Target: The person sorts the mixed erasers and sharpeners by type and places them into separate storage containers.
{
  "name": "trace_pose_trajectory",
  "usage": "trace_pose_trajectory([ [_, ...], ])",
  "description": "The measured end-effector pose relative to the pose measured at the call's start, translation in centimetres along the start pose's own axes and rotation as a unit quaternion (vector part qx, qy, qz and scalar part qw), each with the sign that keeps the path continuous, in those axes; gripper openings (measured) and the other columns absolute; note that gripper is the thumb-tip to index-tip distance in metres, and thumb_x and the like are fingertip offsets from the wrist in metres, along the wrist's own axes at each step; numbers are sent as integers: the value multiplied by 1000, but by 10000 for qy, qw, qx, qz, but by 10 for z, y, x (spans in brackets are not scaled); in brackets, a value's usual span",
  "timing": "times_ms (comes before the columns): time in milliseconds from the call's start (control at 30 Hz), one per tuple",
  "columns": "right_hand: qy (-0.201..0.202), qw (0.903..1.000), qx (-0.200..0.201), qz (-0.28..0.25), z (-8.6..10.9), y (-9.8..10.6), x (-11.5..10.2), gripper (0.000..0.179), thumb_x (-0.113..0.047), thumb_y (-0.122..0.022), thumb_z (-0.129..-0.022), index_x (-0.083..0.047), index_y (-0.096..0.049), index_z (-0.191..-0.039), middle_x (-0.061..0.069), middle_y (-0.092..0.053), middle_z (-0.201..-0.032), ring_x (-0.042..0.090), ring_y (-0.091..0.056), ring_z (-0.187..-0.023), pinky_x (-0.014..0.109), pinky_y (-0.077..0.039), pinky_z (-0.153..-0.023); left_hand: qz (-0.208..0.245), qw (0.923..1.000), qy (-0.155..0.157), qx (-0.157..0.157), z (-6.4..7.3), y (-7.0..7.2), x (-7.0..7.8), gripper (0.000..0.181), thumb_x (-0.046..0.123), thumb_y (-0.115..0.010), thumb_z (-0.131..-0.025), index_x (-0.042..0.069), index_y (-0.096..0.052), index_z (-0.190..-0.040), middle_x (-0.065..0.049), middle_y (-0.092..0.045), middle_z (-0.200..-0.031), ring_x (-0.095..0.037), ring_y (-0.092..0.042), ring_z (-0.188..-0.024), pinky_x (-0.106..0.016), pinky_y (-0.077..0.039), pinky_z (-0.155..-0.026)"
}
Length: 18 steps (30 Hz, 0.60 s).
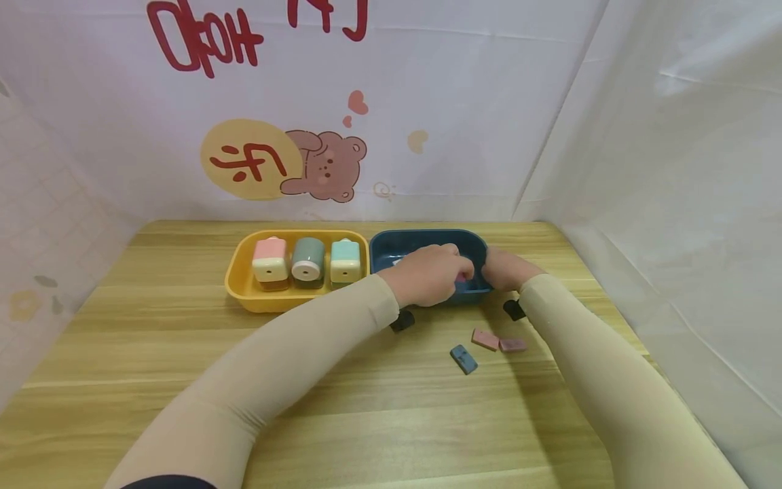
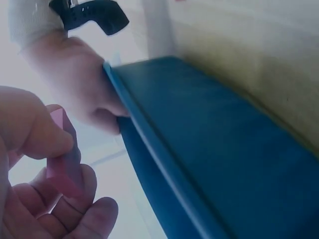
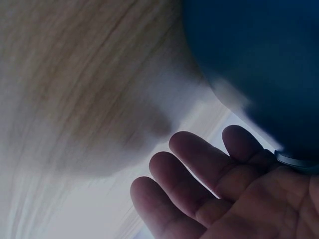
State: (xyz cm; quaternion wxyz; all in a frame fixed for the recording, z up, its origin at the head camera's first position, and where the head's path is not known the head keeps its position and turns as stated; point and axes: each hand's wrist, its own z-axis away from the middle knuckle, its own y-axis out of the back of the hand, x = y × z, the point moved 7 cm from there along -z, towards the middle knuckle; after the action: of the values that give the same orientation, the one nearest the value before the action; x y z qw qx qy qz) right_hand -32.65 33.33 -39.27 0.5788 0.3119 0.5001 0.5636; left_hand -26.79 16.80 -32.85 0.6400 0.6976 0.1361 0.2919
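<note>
Left hand (image 1: 427,275) pinches rectangular pink bar (image 2: 65,172); right hand (image 1: 508,269), fingers extended, touches rounded tray (image 1: 421,239).

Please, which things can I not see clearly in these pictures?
Head view: part of the inside of the blue tray, hidden by the left hand.
Head view: tops of the red writing, cut off by the upper edge.
Head view: marks on the blue-grey block, too small to read.

Tabletop booth (image 1: 366,421), wood-grain table (image 1: 342,435), white sheeting (image 1: 476,81) on three sides, printed cartoon bear (image 1: 332,166), red lettering (image 1: 191,41)
</note>
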Motion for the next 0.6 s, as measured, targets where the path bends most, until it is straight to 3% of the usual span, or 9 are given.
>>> trace_pose_trajectory([
  [267,-82,9999,59,110,2,2,-3,36,-10,-36,-100,20,-48,-118,20,-56,-95,32,-60,-84,44,-52,-80,270,9994,193,98,-5,8,-17,40,7,-51,-102,23,-69,-134,2,-60,-119,-11,-59,-101,-26,-51,-93],
  [600,-117,9998,16,135,5,3,-6,37,-9,-37,-100,21,-47,-120,21,-56,-96,33,-60,-86,45,-52,-83,572,9968,555,-7,-12,12,-43,37,10,-52,-104,21,-66,-136,3,-65,-129,-12,-61,-112,-32,-52,-105],
])
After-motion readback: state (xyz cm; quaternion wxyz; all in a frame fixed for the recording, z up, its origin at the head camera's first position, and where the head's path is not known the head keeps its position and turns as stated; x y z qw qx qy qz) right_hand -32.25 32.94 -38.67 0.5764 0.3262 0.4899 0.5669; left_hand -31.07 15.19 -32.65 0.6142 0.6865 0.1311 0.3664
